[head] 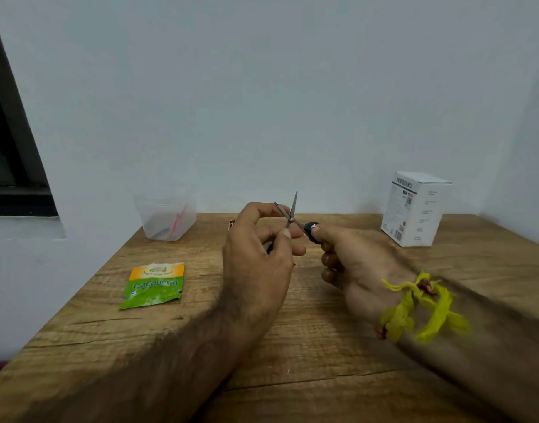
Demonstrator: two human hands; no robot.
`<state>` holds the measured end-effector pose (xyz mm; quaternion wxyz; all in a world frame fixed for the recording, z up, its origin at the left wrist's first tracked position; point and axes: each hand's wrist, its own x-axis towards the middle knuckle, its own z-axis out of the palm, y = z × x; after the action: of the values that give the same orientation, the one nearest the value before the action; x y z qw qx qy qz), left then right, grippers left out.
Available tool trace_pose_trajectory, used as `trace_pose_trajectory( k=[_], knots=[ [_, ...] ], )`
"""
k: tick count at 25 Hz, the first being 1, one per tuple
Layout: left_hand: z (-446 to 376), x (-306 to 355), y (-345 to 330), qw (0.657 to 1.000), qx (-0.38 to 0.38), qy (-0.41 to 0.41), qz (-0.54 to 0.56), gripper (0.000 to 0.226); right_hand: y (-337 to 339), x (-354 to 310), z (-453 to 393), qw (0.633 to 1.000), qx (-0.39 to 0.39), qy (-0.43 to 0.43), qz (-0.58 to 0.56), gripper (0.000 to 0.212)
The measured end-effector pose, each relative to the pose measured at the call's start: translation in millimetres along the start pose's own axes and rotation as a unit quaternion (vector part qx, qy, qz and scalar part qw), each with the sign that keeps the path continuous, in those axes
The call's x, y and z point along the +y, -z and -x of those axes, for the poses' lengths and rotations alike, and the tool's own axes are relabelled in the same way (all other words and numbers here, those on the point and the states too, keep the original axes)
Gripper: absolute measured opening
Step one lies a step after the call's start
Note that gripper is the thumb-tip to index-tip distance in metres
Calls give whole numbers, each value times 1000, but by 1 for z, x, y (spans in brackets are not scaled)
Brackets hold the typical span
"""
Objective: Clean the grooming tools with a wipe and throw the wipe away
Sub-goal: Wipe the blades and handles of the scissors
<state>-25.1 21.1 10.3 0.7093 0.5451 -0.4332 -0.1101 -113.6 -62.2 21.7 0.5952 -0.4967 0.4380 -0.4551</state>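
Note:
Small scissors [292,209] with black handles are held above the wooden table [292,346], blades spread open and pointing up. My left hand [259,257] grips one handle, its forefinger touching a blade. My right hand [350,264] has its thumb through the other black handle loop [311,232]. A green and orange wipe sachet [154,285] lies flat on the table to the left. No loose wipe shows in either hand.
A translucent plastic container [166,216] with pink items inside stands at the back left by the wall. A white carton [414,209] stands at the back right. A small dark object [231,224] peeks out behind my left hand. A dark window frame [12,148] is at far left.

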Motion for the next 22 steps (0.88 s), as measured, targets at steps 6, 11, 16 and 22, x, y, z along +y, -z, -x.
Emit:
trace_pose_trajectory(
  k=[6, 11, 16, 22],
  knots=[
    [-3, -4, 4, 997, -12, 65, 49, 19, 4, 0, 1, 998, -17, 50, 37, 12],
    [-12, -9, 7, 970, 27, 162, 179, 34, 5, 11, 8, 953, -17, 287, 95, 5],
    [-15, -10, 10, 957, 24, 208, 200, 34, 7, 17, 4, 831, -38, 506, 226, 5],
    [-17, -10, 12, 954, 16, 216, 206, 24, 12, 20, -6, 769, -87, 573, 271, 9]
  ],
)
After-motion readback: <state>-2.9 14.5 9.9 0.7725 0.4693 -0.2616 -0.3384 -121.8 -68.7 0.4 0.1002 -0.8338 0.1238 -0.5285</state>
